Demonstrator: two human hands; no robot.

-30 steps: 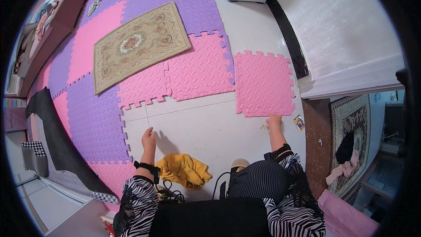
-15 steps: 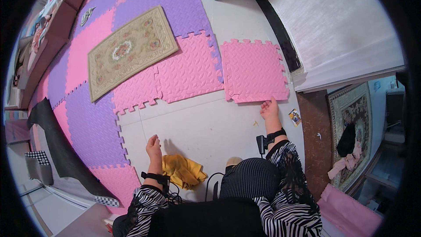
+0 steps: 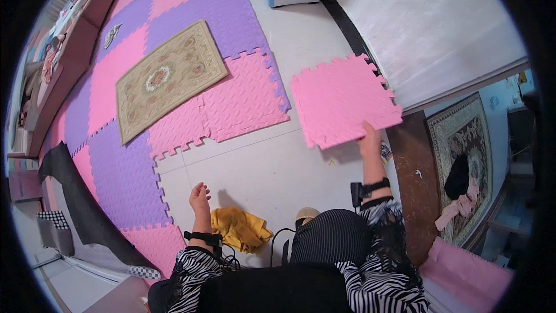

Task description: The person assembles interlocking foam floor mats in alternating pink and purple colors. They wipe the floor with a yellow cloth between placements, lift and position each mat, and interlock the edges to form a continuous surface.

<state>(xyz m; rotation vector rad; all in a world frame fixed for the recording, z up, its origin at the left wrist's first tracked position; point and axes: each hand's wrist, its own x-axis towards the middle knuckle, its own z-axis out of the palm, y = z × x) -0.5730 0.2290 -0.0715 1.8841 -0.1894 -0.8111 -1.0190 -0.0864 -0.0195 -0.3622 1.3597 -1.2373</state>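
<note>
A square pink foam mat tile [image 3: 344,99] with jigsaw edges is tilted up off the pale tiled floor, its near edge raised. My right hand [image 3: 369,138] grips that near edge, fingers hidden partly beneath it. My left hand [image 3: 200,192] hovers over the floor with loosely bent fingers apart, holding nothing. Just beside its wrist lies a crumpled yellow cloth [image 3: 238,230]. To the left, joined pink and purple foam tiles [image 3: 124,168] cover the floor, and a gap of bare floor separates them from the held tile.
A beige patterned rug [image 3: 171,81] lies on the joined tiles. A white wall panel [image 3: 428,35] stands close to the held tile's right side. Dark grey fabric [image 3: 87,208] lies at left. Beyond the brown threshold [image 3: 408,179] is another patterned rug [image 3: 478,122] with clothes on it.
The pink tile has been lifted and tilted by my right hand, which moved slightly right and closed on its near edge. My left hand has stayed almost in place.
</note>
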